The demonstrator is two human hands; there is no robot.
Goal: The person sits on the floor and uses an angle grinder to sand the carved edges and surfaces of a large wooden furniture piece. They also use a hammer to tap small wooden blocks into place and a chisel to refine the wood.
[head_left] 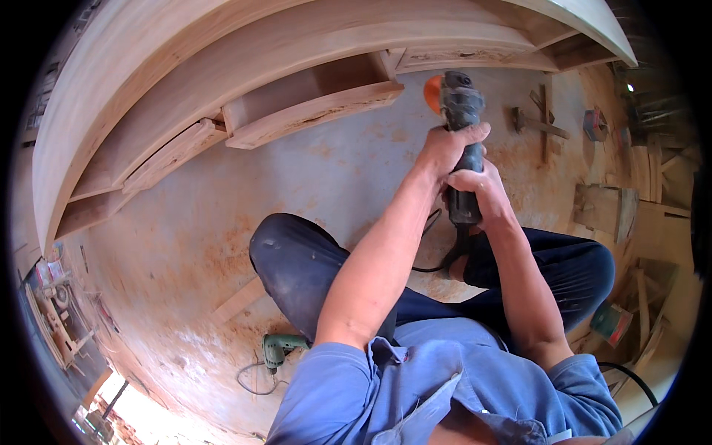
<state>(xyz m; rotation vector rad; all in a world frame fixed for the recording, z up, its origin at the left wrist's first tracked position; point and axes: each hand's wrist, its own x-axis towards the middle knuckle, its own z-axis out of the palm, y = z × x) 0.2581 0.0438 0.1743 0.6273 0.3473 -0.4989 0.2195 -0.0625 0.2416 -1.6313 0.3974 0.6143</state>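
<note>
Both of my hands are closed around a dark angle grinder with an orange disc on its left side. My left hand grips the body just behind the head. Lower down, my right hand wraps the rear part, and a black cord runs from the grinder's end toward my legs. Beyond the tool stands a pale curved wooden piece of furniture with drawer openings; a curved drawer sticks out of it. The disc is close to the lower wooden edge, and contact cannot be made out.
A green power drill lies on the dusty floor by my left leg. At the right are a hammer, a small tin and wooden boards. Tools and scraps lie at the far left. My legs are folded on the floor.
</note>
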